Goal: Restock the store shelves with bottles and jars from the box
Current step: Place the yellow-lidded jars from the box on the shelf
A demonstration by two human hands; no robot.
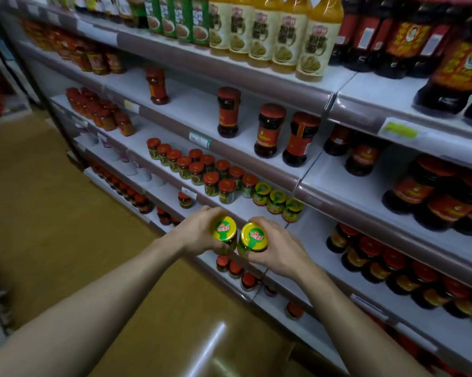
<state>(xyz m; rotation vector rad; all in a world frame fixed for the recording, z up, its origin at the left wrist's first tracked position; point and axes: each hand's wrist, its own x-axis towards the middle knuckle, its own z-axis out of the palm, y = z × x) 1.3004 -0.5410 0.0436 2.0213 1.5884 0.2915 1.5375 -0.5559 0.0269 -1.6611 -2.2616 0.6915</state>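
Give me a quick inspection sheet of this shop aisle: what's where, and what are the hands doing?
Surface: white shelf with bare space in front of its jars.
Job's things: two yellow-lidded jars, one in the left hand, one in the right hand; three matching jars stand on the shelf beside red-lidded jars.
Clutter: nothing seen.
Hands: each grips its jar, held in front of the shelf.
Cables: nothing seen.
Surroundings: yellow sauce bottles on the top shelf, dark sauce jars below them, brown floor.

Left hand (pixel 199 235) and right hand (pixel 277 248) curled, gripping, forearms extended
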